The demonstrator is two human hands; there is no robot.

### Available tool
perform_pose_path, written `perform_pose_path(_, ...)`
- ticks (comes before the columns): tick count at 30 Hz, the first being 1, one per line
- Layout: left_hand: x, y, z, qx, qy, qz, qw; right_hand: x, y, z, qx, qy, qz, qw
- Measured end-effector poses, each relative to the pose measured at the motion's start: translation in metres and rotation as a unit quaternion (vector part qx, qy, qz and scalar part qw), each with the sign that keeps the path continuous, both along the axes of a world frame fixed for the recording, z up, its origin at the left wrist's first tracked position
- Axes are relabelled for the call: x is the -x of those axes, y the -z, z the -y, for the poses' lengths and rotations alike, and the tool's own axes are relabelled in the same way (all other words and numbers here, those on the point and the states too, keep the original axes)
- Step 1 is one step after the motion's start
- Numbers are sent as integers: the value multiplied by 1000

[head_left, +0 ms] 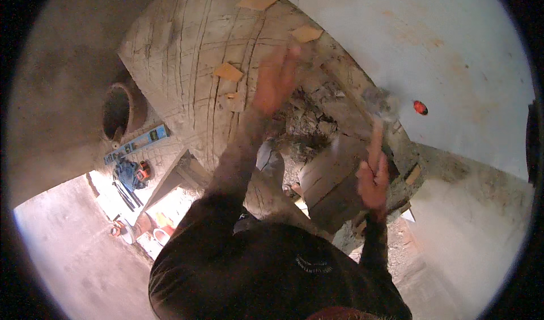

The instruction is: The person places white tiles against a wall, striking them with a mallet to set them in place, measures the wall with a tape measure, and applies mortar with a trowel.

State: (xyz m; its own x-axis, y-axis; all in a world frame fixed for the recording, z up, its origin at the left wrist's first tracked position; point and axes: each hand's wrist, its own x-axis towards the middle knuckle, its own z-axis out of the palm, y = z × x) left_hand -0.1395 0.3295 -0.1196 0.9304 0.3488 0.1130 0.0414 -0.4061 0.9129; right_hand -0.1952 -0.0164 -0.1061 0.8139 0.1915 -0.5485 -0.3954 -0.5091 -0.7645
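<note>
My right hand (pixel 372 183) is wrapped round the wooden handle of a hammer (pixel 377 139). The hammer's pale grey head is blurred and sits beside the white wall, at the end of a narrow strip (pixel 347 90) along the slab's edge. My left hand (pixel 276 81) is stretched out with its fingers extended, somewhat blurred, over the scored grey surface (pixel 192 48). Nothing shows in its grasp. Under and between my hands lies a broken hollow with dark rubble (pixel 311 122). Flat yellowish pieces (pixel 229 71) lie near my left hand.
A white wall (pixel 453 65) with a small red-orange round fitting (pixel 420 107) stands at the right. To the left are a round clay pipe opening (pixel 122 110), a blue spirit level (pixel 139 143) and a dark blue bundle (pixel 129 175). Orange pots (pixel 163 235) stand lower left.
</note>
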Motion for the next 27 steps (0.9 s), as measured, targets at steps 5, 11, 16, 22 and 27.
perform_pose_path(5, -144, 49, -5, 29, -167, 214, 962, 2, -4, 25, 27, -94, 156, 983)
perform_pose_path(11, -179, 90, 53, 42, -199, 262, 944, -5, -26, 31, 78, -160, 108, 978)
perform_pose_path(16, -144, 69, 15, -76, -122, 146, 979, -42, -34, 31, 291, -330, 208, 874)
perform_pose_path(22, -115, 67, 58, -220, -87, 149, 960, -86, -32, 48, 374, -438, 388, 719)
perform_pose_path(27, -115, 79, 56, -274, -83, 129, 949, -86, -59, 39, 432, -520, 275, 684)
